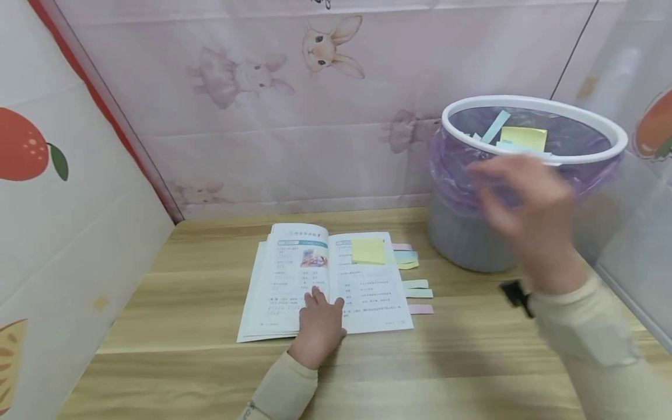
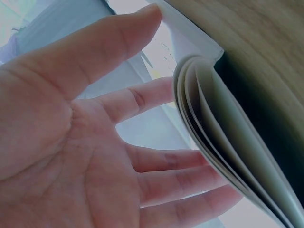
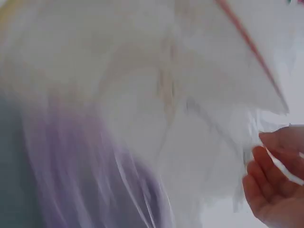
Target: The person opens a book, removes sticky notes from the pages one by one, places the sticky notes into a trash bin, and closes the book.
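An open book [image 1: 286, 318] lies on the wooden table. My left hand [image 1: 319, 324] rests on its lower middle with fingers spread. In the left wrist view, straight fingers [image 2: 147, 99] reach beneath or behind the curved page edges [image 2: 194, 114]. A yellow sticky note [image 1: 368, 251] is on the upper right page. Blurred by motion, my right hand [image 1: 541, 204] is raised in front of the waste bin [image 1: 464, 245]. Its fingers are loosely bent, and I make out nothing held in them. The right wrist view shows the fingertips [image 3: 259, 171] near the thumb.
Pink, blue, yellow and green index tabs [image 1: 417, 284] stick out from the book's right edge. The bin has a white rim [image 1: 577, 109] and a purple liner [image 1: 451, 175], with paper strips and a yellow note [image 1: 525, 137] inside. Walls with printed sheets enclose the table.
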Available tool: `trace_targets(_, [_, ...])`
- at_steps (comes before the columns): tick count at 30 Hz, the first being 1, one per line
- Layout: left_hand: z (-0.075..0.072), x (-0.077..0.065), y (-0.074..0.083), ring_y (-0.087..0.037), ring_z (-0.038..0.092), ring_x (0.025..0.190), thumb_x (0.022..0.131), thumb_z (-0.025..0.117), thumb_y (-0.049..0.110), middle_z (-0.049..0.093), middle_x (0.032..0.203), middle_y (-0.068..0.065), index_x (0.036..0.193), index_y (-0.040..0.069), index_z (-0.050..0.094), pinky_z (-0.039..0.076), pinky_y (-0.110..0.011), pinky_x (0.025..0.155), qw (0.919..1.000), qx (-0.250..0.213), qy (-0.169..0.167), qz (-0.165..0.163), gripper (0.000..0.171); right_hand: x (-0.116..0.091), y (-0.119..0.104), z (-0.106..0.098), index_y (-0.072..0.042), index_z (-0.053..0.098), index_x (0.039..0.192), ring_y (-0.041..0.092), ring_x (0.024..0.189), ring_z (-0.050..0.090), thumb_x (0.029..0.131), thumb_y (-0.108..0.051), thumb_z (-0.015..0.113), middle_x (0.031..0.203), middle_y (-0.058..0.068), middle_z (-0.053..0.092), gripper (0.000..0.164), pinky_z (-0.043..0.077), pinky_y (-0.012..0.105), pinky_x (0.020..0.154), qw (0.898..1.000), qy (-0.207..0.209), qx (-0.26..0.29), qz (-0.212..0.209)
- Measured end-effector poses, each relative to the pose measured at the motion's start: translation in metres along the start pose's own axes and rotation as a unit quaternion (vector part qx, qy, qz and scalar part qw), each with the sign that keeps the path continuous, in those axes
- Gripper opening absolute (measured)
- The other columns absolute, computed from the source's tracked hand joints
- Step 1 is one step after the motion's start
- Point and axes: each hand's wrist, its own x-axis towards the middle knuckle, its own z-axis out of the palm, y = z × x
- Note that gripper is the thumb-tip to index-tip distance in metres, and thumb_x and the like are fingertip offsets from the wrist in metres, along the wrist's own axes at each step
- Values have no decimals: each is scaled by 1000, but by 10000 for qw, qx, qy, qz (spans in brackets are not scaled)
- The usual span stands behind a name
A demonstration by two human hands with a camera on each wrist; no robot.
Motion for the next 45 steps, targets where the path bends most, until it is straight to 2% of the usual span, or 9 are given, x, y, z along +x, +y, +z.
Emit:
trace_targets(3, [-2,2,0,-49,45,125,81,75,36,43,136,-37,128,10,59,52,-49,87,10000,73,47,8,55,-33,-11,47,2,70,94,34,89,59,76,5,72,93,16,66,19,50,41,80,9840,-1616,710,-242])
trace_targets(5, [-3,2,1,-48,45,125,81,75,36,43,136,-36,128,11,59,52,-48,87,9999,114,53,8,55,-54,-10,81,2,69,97,31,90,58,77,3,74,94,15,63,21,51,41,78,9570,-2834,621,-66])
trace_targets(8, [-4,3,2,-48,45,125,81,75,37,43,136,-36,129,11,59,52,-48,87,9999,136,29,27,56,-77,-6,126,2,67,101,29,90,59,79,-8,77,95,13,62,25,52,39,78,9139,-4057,-152,34])
trace_targets(11, [-3,3,4,-48,46,124,81,75,38,44,136,-36,129,12,59,52,-49,87,9999,140,49,39,57,-89,-1,158,2,64,103,28,87,58,78,-16,79,95,13,63,34,52,37,74,8818,-4611,-934,-328])
trace_targets(15, [-2,3,4,-48,47,123,80,76,38,44,135,-36,129,12,60,51,-49,86,9998,155,103,24,57,-94,2,181,1,62,106,26,86,58,80,-15,74,97,13,64,32,52,37,73,8611,-4822,-1510,-566])
trace_targets(20, [-4,2,4,-49,47,123,79,77,37,44,134,-37,128,12,60,51,-50,86,9999,82,121,11,57,-98,5,187,2,63,108,28,87,63,87,-10,68,97,15,67,25,53,40,79,8663,-4721,-1603,-317])
trace_targets(28, [-2,-1,4,-48,47,123,80,77,36,44,135,-36,127,11,60,52,-48,87,9999,105,42,-88,56,-101,8,193,-1,69,98,24,79,65,89,-9,68,88,12,66,12,56,34,68,8996,-4149,-1358,-109])
trace_targets(38, [3,-7,2,-48,46,124,79,77,36,44,135,-36,126,10,59,51,-49,87,9998,69,-6,-165,57,-102,7,194,0,70,94,24,76,65,87,-7,69,85,11,68,10,55,34,68,9075,-4000,-1217,411])
trace_targets(45, [0,-7,3,-48,48,122,77,78,38,46,133,-37,123,9,60,53,-48,84,9996,112,221,-100,57,-92,2,182,-1,71,87,27,74,65,87,-5,69,83,11,68,5,55,38,63,9361,-3254,-918,969])
